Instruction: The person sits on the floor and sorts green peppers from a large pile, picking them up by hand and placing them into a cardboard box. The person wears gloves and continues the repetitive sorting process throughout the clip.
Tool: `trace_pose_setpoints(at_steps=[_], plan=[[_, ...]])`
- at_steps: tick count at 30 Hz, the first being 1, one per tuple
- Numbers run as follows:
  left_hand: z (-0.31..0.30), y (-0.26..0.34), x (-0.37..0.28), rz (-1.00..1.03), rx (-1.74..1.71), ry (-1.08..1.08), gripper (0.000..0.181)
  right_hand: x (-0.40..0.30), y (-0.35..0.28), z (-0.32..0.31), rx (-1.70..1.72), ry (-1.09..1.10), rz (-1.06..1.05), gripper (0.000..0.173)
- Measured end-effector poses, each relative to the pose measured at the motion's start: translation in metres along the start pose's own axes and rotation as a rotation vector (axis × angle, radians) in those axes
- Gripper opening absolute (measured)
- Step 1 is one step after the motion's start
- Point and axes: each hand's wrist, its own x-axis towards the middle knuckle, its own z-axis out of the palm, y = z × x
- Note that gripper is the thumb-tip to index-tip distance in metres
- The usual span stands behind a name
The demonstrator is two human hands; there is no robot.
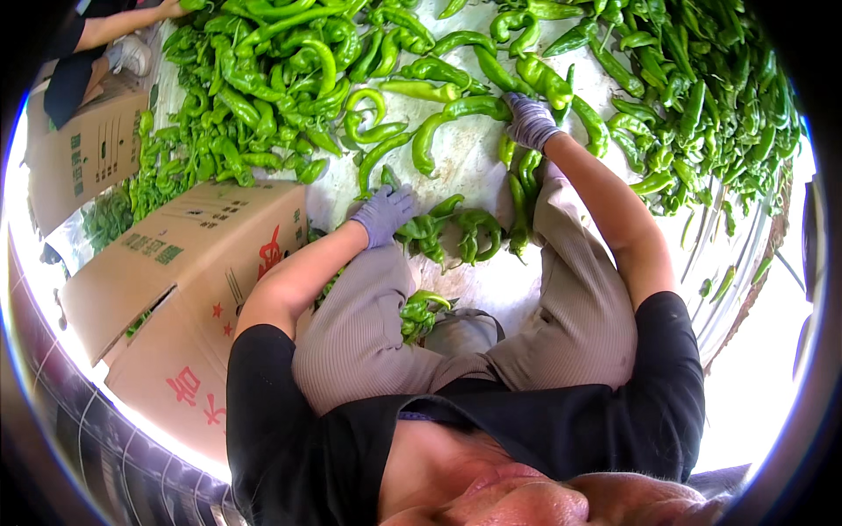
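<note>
My left hand (385,215), in a pale purple glove, is by my left knee. A small green pepper (389,176) shows just beyond its fingertips, and a few peppers (424,230) lie to its right; whether it holds any is unclear. Farther forward, my right hand (531,123) wears a striped purple-grey glove and reaches down among long green peppers. One curved pepper (477,107) meets its fingers from the left, and a thick wrinkled pepper (544,80) lies just beyond. Its fingertips are partly hidden, so a grip cannot be confirmed.
A large heap of green peppers (263,98) lies ahead on the left, another (697,85) on the right, both on a pale sheet (454,148). Cardboard boxes (177,263) with printing stand on my left. Another person's arm (125,27) reaches in at top left.
</note>
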Motion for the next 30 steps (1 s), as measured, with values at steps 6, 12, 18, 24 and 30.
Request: trace_pose_setpoints(at_steps=[6,12,18,24,30], plan=[[0.026,-0.036,0.015,-0.273,0.105,0.257,0.054,-0.031,0.005,-0.013,0.061,-0.059,-0.119,0.086],[-0.020,-0.019,0.017,-0.389,-0.019,0.503,0.063,-0.053,0.041,0.000,0.583,0.437,-0.114,0.045],[-0.023,0.058,0.085,0.626,0.169,0.343,0.045,-0.062,0.090,0.039,0.659,0.581,0.288,0.022],[0.006,0.116,0.182,0.669,0.259,0.166,0.036,-0.067,0.063,0.040,0.589,0.548,0.232,0.028],[-0.020,0.093,0.180,0.515,0.307,0.136,0.035,-0.073,0.104,0.028,0.814,0.812,0.149,0.035]])
